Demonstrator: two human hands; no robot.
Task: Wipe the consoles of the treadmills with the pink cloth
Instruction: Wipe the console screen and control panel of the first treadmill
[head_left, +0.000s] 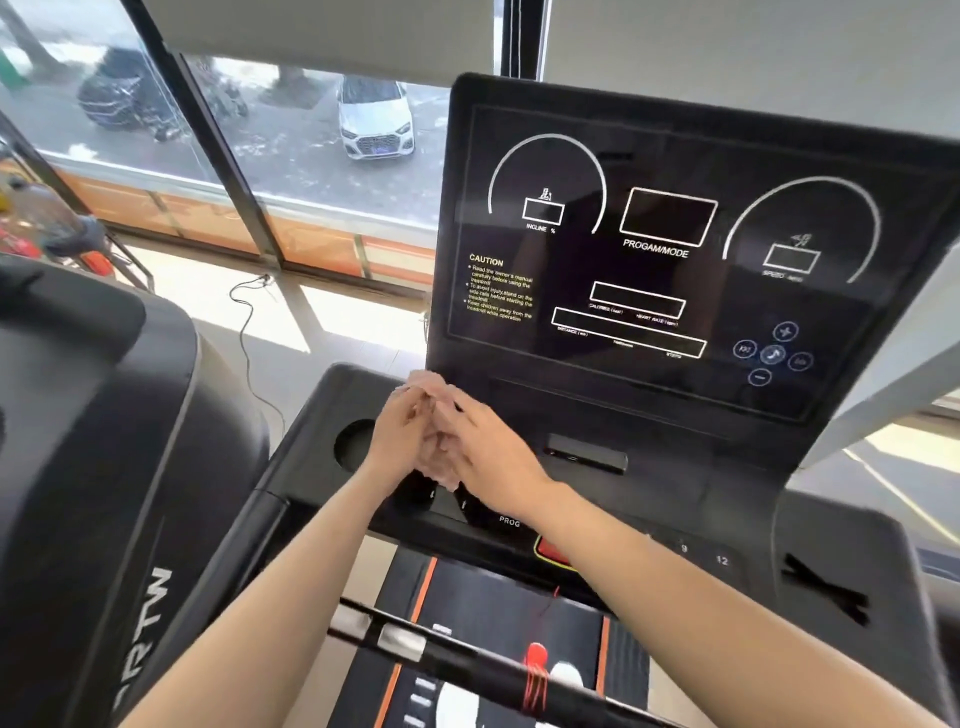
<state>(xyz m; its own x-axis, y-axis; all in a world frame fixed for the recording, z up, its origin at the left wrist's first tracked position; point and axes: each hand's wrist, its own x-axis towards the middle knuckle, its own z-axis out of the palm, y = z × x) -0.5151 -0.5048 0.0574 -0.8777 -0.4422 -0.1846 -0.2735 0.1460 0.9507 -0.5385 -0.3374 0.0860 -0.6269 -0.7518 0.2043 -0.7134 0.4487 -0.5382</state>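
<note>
Thin, pale-pink crumpled cloth bunched between left hand and right hand, low before the black treadmill console.
The cloth looks soft and wadded, peeking out at 12 and 6 o'clock of the meeting hands. Both hands curl their fingers round it, probably gathering it into a pad for wiping. It hangs over the console's lower deck, with the round cup recess just at 9 o'clock, the glossy dark display panel at 1 o'clock, and a second black treadmill far off at 9 o'clock.
</note>
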